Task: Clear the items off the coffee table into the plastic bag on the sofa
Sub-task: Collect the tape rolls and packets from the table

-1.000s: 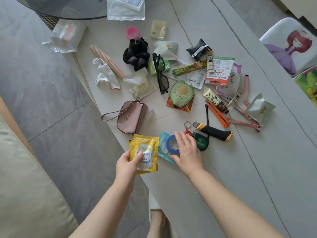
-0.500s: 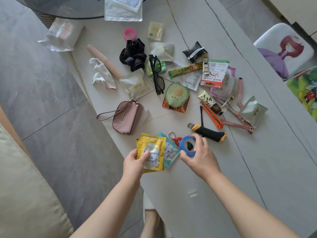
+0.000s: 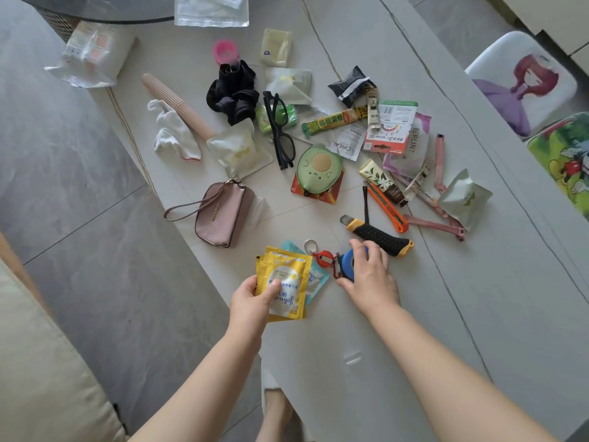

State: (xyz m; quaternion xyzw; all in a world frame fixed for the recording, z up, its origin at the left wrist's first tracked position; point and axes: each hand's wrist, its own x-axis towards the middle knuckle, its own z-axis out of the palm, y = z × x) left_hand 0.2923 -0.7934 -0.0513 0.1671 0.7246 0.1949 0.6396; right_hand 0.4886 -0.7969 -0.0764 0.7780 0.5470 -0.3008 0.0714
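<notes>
The left hand (image 3: pixel 251 298) pinches the yellow sachets (image 3: pixel 285 280) at their lower edge, thumb on the printed face and fingers behind; they look thin, light and floppy, so an edge pinch should do, though the glossy film may slide if more are stacked onto it. A teal sachet (image 3: pixel 315 282) peeps out behind them toward the right hand, and whether it is in the grip or lying on the coffee table (image 3: pixel 414 330) cannot be told. The right hand (image 3: pixel 366 275) is curled down over a blue tape roll (image 3: pixel 349 264), fingers spread round its rim; the roll is mostly covered, and a dark object under the palm cannot be made out. The roll should be stiff and light, best taken by the rim or through the hole. Just left of that hand lies a red carabiner (image 3: pixel 325 258) with a key ring, apparently hard and easily hooked by a finger. Just beyond the fingertips sits a black-and-yellow utility knife (image 3: pixel 379 239); it is probably the heaviest piece nearby and is best held by its rubbery grip, away from the blade end. Farther off are a pink wristlet pouch (image 3: pixel 223 215), soft and liftable by its strap, and black glasses (image 3: pixel 279 132), fragile and best lifted by the frame. At the far edge a clear packet (image 3: pixel 212 9) is cut off by the frame. The plastic bag is not in view; only a corner of the sofa (image 3: pixel 41 362) shows beside the left arm.
</notes>
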